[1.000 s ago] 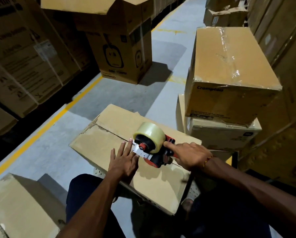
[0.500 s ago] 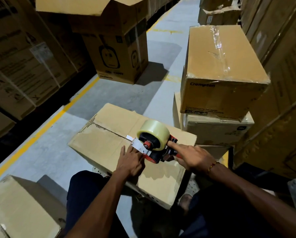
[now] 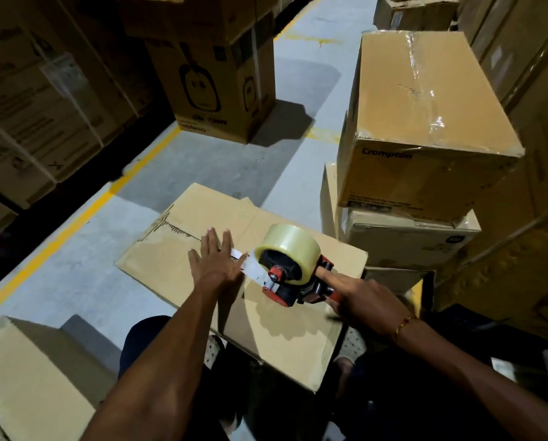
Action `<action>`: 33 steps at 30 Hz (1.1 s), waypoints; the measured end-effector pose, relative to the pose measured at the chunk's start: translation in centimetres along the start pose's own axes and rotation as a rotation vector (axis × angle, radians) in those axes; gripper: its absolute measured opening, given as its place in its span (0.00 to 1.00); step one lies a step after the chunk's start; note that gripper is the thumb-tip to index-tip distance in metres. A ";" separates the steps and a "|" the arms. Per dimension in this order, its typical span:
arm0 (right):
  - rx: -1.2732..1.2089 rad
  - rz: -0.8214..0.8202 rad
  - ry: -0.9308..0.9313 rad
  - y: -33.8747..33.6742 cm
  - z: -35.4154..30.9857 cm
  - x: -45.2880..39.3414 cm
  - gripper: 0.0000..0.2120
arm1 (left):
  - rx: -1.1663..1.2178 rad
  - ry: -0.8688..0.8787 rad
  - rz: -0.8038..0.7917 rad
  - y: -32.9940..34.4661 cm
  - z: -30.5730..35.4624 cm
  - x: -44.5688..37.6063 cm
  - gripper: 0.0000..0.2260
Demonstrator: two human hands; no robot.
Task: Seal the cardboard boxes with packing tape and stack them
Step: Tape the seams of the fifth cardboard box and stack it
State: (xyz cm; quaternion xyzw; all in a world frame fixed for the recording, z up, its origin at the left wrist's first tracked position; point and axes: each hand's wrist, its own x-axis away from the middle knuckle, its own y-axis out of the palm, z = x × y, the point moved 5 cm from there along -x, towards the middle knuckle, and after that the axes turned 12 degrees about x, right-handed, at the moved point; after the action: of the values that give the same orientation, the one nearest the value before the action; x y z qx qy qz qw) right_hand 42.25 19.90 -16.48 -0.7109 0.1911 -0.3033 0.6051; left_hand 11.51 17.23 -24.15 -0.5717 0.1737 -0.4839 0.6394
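Observation:
A flat brown cardboard box (image 3: 170, 262) lies in front of my knees with its centre seam running away from me. My left hand (image 3: 215, 262) lies flat on that seam, fingers straight, pressing a strip of clear tape down. A red and black tape dispenser (image 3: 288, 275) with a roll of clear tape stands on the box just right of it. My right hand (image 3: 365, 297) grips the dispenser's handle, index finger stretched along it. To the right stands a stack of taped boxes (image 3: 425, 122).
A tall printed carton (image 3: 215, 87) stands on the grey floor ahead. Wrapped cartons line the left behind a yellow floor line (image 3: 75, 218). Another box (image 3: 27, 377) sits at my lower left. More cartons (image 3: 536, 154) wall the right side.
My left hand has slid forward along the seam and flattened its fingers on the tape. The dispenser has drawn back towards me and to the right, leaving a stretch of tape.

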 end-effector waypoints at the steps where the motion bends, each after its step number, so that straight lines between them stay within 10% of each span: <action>1: 0.003 -0.005 0.011 -0.2 0.0 -0.1 0.32 | 0.003 -0.013 -0.006 -0.3 0.3 -0.3 0.35; 12: 0.030 0.036 -0.001 -0.3 0.0 0.3 0.31 | -0.056 0.291 0.042 4.1 2.5 8.0 0.33; 33: 0.154 -0.110 -0.001 -2.0 2.0 2.2 0.31 | -0.048 0.208 -0.061 4.3 3.9 8.8 0.26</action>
State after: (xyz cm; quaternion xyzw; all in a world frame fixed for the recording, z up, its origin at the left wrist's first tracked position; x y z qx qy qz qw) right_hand 44.95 20.38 -14.25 -0.6718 0.1276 -0.3494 0.6405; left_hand 20.46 11.69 -23.94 -0.5388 0.2332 -0.5554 0.5890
